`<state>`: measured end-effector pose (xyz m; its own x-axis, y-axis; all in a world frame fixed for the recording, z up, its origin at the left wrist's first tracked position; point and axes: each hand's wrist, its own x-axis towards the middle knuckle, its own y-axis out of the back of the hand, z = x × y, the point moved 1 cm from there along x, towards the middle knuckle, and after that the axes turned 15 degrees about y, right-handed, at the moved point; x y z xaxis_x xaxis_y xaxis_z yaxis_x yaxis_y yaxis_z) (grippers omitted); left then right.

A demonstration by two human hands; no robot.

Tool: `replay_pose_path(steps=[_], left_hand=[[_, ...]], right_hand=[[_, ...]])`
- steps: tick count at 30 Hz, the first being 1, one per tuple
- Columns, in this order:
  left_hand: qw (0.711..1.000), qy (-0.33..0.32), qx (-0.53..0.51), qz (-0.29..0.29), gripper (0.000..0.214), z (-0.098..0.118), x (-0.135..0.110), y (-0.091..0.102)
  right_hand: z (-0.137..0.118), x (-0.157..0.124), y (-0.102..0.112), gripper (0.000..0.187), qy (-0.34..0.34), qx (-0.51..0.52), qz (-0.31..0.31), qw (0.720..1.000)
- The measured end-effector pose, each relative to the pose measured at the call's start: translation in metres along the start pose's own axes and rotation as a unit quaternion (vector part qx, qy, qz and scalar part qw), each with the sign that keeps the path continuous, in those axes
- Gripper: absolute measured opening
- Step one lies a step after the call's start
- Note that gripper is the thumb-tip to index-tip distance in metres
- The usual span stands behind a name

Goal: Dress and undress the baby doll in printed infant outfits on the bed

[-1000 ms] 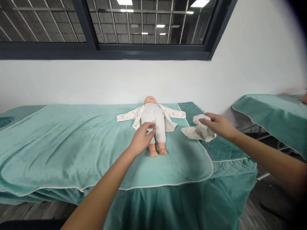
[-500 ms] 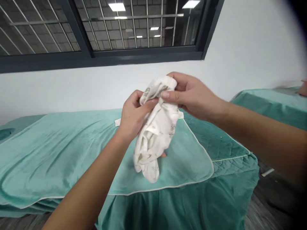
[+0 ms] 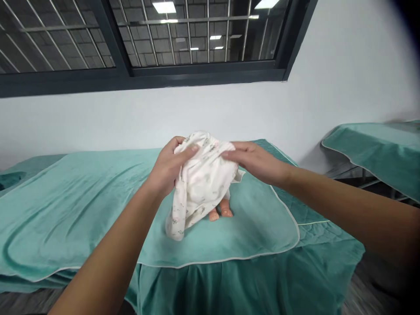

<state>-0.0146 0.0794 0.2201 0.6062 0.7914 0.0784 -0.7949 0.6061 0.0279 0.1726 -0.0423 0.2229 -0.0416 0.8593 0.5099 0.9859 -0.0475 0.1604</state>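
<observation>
A white baby garment [image 3: 205,175] with a small printed pattern hangs between my two hands above the bed. My left hand [image 3: 170,164] grips its upper left edge, thumb on top. On the other side my right hand [image 3: 252,159] pinches the upper right edge with the thumb in front. One sleeve-like end dangles at the lower left. Beneath the cloth lies a doll [image 3: 225,208]; only its feet and lower legs show, and the rest is hidden behind the garment. A white bit of fabric sticks out to the right of the garment.
A light green sheet [image 3: 98,201] covers the bed, over a darker green quilted cover [image 3: 315,234]. Behind stands a white wall [image 3: 131,118] with a barred window [image 3: 197,43]. Another green-covered bed [image 3: 380,144] is at the right.
Both hands have come down with the garment and moved apart a little. The bunched cloth has spread wider, and the doll's feet now show more below it.
</observation>
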Motion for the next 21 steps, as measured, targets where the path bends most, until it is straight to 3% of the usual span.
replay_pose_path(steps=[3,5,7,12,14,17,19,21], left_hand=[[0.991,-0.009,0.108,-0.079,0.041,0.009,-0.003,-0.004],[0.982,-0.016,0.132,-0.134,0.04,0.017,-0.006,-0.008],[0.979,-0.017,0.121,-0.164,0.036,0.021,-0.008,-0.013],[0.977,0.002,0.131,-0.168,0.025,0.014,-0.009,-0.024],[0.979,0.015,0.133,-0.154,0.018,0.008,-0.007,-0.023],[0.997,0.005,0.065,-0.046,0.01,0.0,0.001,-0.018],[1.0,-0.003,-0.004,0.016,0.01,-0.005,0.005,-0.015],[0.998,0.007,-0.055,0.021,0.012,-0.01,0.008,-0.017]], right_hand=[[0.002,0.01,-0.001,0.019,0.045,0.054,0.119,0.99],[0.006,0.013,-0.005,0.02,0.059,0.066,0.157,0.984],[0.009,0.015,-0.012,0.022,0.055,0.061,0.157,0.984],[0.009,0.015,-0.023,0.023,0.054,-0.002,0.103,0.993],[0.008,0.013,-0.021,0.023,0.062,-0.034,0.097,0.993],[0.014,0.008,-0.014,0.026,0.04,-0.038,0.072,0.996],[0.02,0.004,-0.012,0.026,-0.004,-0.011,0.001,1.0],[0.027,-0.001,-0.013,0.028,-0.049,0.013,-0.088,0.995]])
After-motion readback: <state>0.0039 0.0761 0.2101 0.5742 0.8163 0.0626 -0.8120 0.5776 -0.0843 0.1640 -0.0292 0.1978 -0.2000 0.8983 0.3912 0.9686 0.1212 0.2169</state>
